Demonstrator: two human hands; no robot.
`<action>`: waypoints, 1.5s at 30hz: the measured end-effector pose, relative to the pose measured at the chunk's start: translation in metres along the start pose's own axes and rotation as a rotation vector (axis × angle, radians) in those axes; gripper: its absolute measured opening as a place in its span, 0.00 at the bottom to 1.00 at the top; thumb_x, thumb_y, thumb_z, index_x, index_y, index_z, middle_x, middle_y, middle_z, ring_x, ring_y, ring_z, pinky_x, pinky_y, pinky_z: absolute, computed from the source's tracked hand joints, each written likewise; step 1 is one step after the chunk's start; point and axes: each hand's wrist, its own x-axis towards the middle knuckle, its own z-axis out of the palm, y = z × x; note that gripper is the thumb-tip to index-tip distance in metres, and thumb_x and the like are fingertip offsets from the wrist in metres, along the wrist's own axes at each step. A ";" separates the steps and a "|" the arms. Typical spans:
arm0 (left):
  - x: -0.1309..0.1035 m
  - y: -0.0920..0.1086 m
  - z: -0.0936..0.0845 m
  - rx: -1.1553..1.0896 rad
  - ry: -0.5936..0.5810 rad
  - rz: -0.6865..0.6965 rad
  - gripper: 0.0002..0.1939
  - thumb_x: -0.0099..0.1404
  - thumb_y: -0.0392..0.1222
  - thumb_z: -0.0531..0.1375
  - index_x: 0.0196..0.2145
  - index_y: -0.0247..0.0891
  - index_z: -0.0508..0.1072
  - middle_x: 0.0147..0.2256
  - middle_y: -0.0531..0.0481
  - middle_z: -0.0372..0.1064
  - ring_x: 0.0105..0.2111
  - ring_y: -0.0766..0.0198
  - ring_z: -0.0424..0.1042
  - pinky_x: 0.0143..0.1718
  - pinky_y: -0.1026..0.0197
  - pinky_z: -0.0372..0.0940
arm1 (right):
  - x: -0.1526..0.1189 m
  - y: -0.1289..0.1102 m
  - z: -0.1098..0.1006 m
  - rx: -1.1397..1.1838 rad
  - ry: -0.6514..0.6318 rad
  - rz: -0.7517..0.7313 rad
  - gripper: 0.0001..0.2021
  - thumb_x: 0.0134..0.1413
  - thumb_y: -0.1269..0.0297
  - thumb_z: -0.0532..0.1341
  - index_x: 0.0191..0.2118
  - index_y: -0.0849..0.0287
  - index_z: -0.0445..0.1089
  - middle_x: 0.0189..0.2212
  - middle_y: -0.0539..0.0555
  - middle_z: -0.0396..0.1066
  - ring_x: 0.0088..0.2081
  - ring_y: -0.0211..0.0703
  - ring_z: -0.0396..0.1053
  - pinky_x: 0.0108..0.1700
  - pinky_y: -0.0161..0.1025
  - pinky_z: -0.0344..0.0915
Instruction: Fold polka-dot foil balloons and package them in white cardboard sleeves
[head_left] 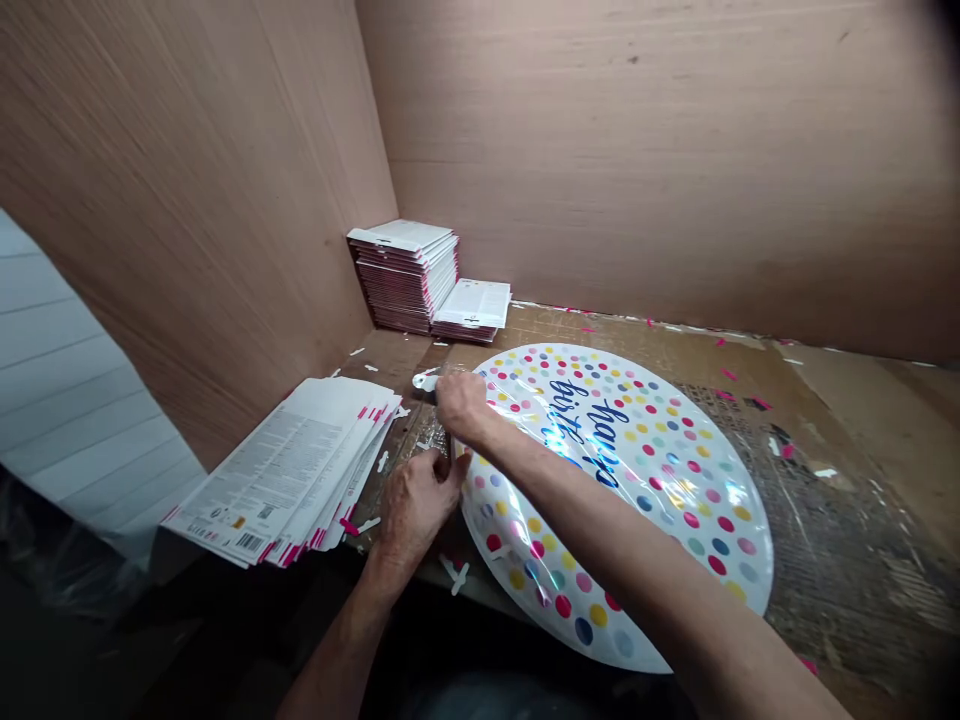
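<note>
A flat, round foil balloon (675, 470) lies on the cardboard-covered table, white with colored dots and blue "happy birthday" lettering. At its left edge, my left hand (421, 500) is closed, with thumb and fingers pinching the rim. My right hand (461, 405) is closed at the same edge, just beyond the left, its forearm crossing over the balloon. A small white tab (424, 382) sticks out beside the right fist; whether it belongs to the balloon is unclear. The fingertips of the right hand are hidden.
Fanned printed card sleeves (277, 470) lie at the left front edge. A tall stack of folded cards (405, 275) and a lower stack (472, 305) stand in the back corner. White and pink scraps (825, 473) litter the cardboard surface. Wooden panels (645, 150) enclose the back and left.
</note>
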 end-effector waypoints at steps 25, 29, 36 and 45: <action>0.106 0.008 0.011 0.131 -0.034 0.126 0.18 0.68 0.48 0.51 0.35 0.39 0.78 0.28 0.49 0.76 0.29 0.62 0.73 0.28 0.65 0.58 | -0.014 0.074 0.030 0.779 -0.068 0.175 0.09 0.52 0.70 0.60 0.22 0.62 0.70 0.19 0.52 0.73 0.21 0.36 0.70 0.25 0.29 0.62; 0.108 0.012 0.023 0.050 0.047 0.083 0.20 0.68 0.51 0.52 0.36 0.35 0.79 0.27 0.48 0.75 0.27 0.64 0.71 0.27 0.66 0.57 | -0.017 0.072 0.029 0.781 -0.023 0.181 0.13 0.54 0.67 0.59 0.20 0.61 0.68 0.17 0.52 0.71 0.23 0.37 0.70 0.26 0.29 0.61; 0.099 0.012 0.035 0.075 0.159 0.077 0.17 0.69 0.49 0.53 0.39 0.37 0.78 0.37 0.42 0.78 0.37 0.59 0.75 0.35 0.63 0.59 | -0.026 0.070 0.030 0.836 0.074 0.229 0.12 0.53 0.69 0.59 0.20 0.60 0.67 0.16 0.50 0.69 0.22 0.36 0.69 0.27 0.30 0.61; 0.102 0.022 0.004 0.137 0.151 0.014 0.12 0.65 0.43 0.57 0.38 0.33 0.77 0.36 0.38 0.77 0.40 0.51 0.75 0.39 0.58 0.63 | -0.080 0.137 -0.010 1.113 0.243 0.351 0.07 0.52 0.63 0.59 0.28 0.60 0.67 0.23 0.51 0.72 0.24 0.33 0.69 0.26 0.28 0.64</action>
